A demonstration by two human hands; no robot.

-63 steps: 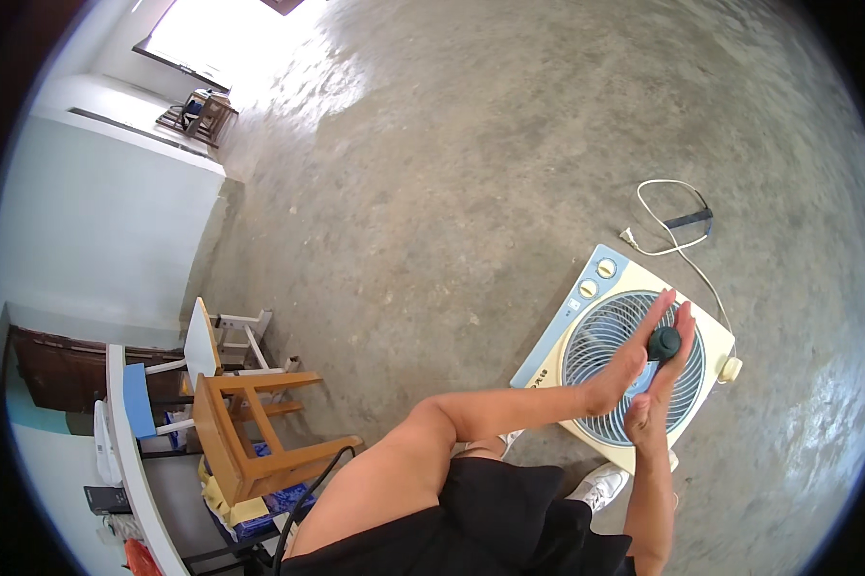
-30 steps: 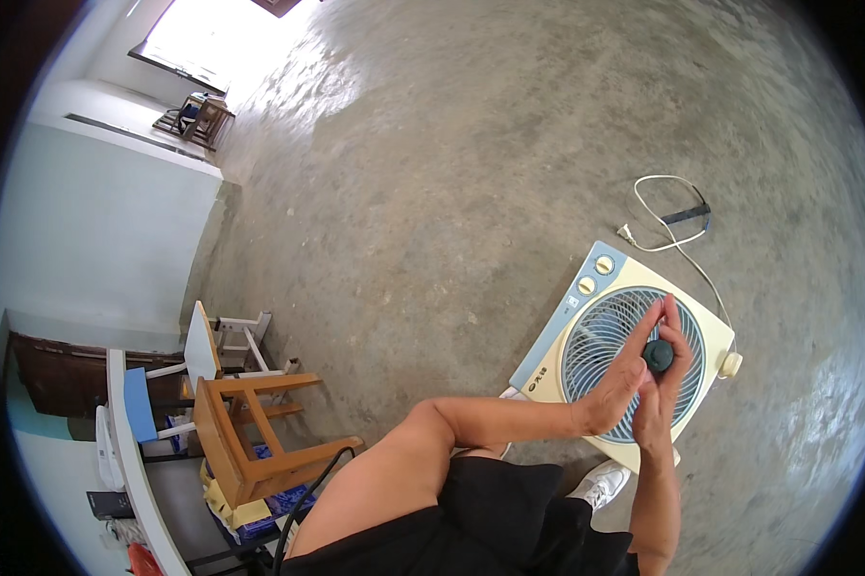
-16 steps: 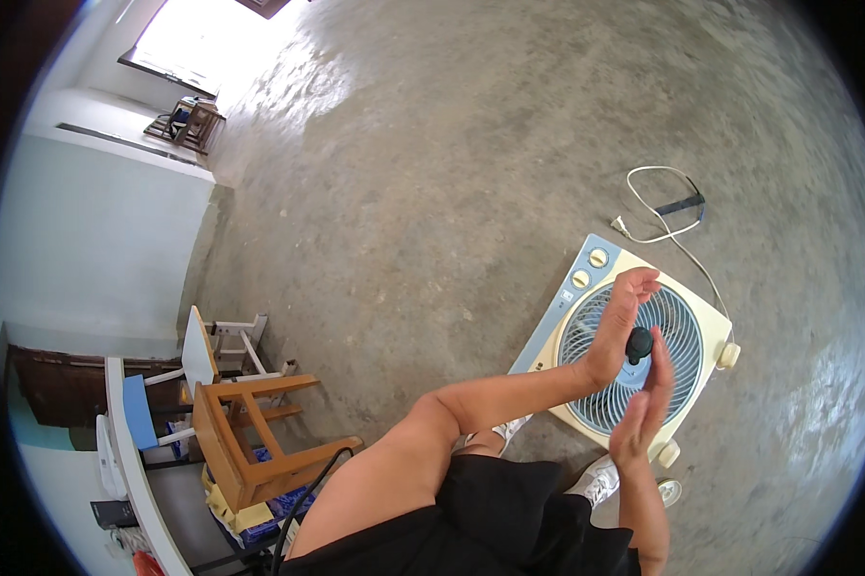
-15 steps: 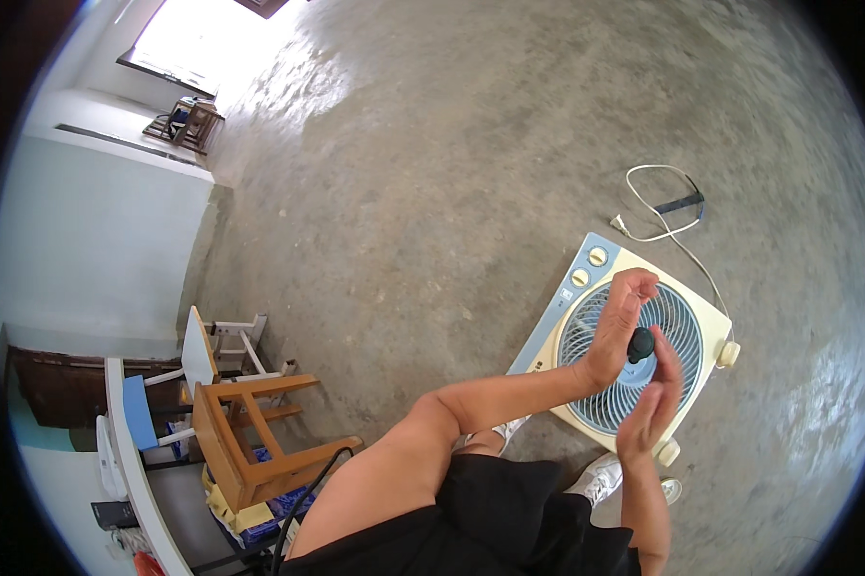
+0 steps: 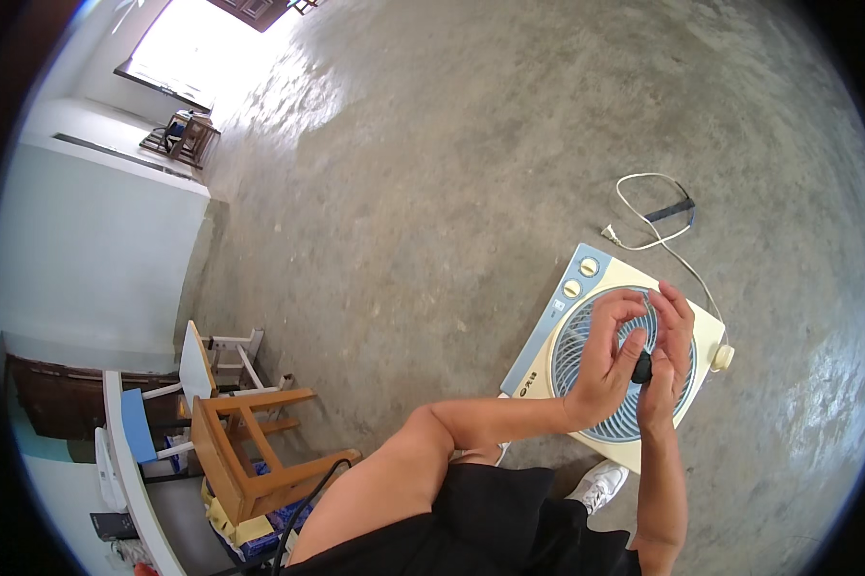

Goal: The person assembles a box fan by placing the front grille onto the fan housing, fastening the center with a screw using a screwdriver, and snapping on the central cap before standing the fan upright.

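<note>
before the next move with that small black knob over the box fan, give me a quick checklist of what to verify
1. Small black knob secured: ok, pinched between the left hand and the right hand.
2. Both hands clear of the fan grille: ok, they look raised above it.
3. Cream and pale blue square box fan lying flat on the grey concrete floor: ok.
4. White power cord unplugged: ok, its plug end lies loose on the floor.
5. Fan blades at rest: cannot tell, the hands and grille hide them.
6. Two round cream dials on the fan's corner switched off: cannot tell, too small.
</note>
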